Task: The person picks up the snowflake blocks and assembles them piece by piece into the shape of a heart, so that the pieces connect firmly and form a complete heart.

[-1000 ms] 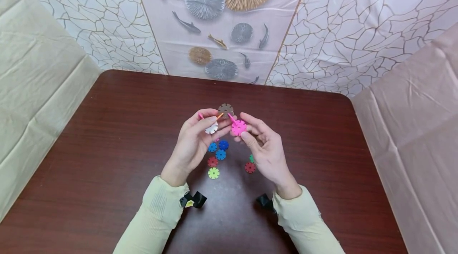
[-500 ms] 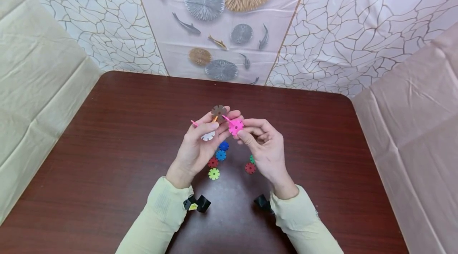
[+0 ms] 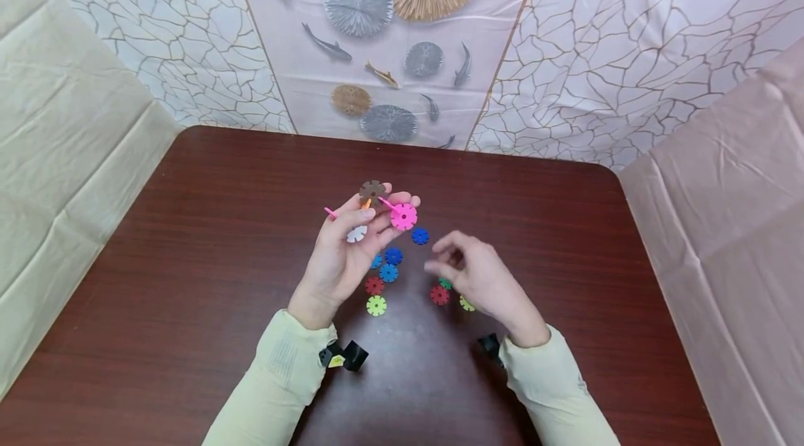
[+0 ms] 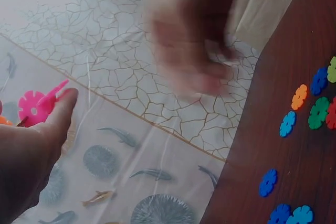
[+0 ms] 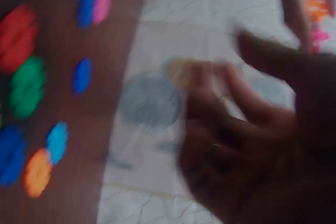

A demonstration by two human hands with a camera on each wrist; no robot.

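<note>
1. We see the biggest change at the right hand [image 3: 484,277]: half a second ago it held the pink disc [image 3: 404,216], and now it has let go and come down to the right, blurred.
2. Its grip is apart, thumb and fingers loosely bent with nothing visible between them.
3. The left hand [image 3: 342,254] alone carries the cluster, its grip clamped on it above the worktop [image 3: 251,257]. We make out a brown disc [image 3: 373,190], an orange piece [image 3: 367,203], a white disc [image 3: 356,234] and an edge-on pink piece [image 3: 389,204].
4. The pink disc sits before the left fingers and stays up without the right hand, so we judge it slotted into the edge-on pink piece.
5. With the right hand withdrawn, we now see a blue disc [image 3: 420,236] and a yellow-green disc [image 3: 467,303] on the worktop.
6. For the work, we take this join as made and the right hand as free.
</note>
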